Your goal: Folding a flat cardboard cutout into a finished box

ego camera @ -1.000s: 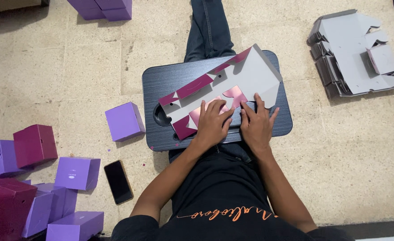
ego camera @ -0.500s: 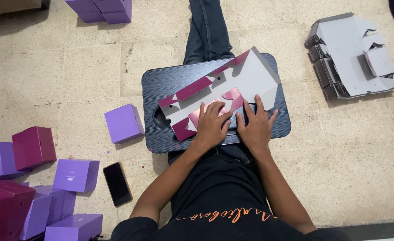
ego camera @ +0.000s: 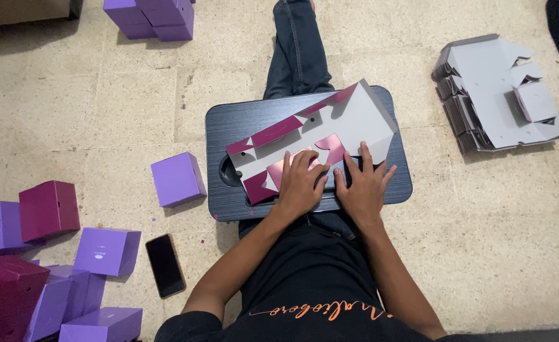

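Magenta-and-grey blank [ego camera: 330,130] lies flat and unfolded on the lap tray [ego camera: 229,126], and I see left hand [ego camera: 301,183] and right hand [ego camera: 362,190] pressing palms-down, fingers spread, grasping nothing, finished boxes [ego camera: 48,209] piled aside.

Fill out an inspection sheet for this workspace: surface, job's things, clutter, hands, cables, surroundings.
Surface: dark lap tray on the floor, over the seated person's legs.
Job's things: flat cardboard box blank, grey with maroon flaps, lying on the tray.
Clutter: purple box left of the tray; heap of purple and maroon boxes at lower left; black phone beside them; more purple boxes at the top.
Hands: left hand and right hand both press flat on the blank's near edge.
Cables: nothing seen.
Surroundings: beige tiled floor; stack of grey flat blanks at right.
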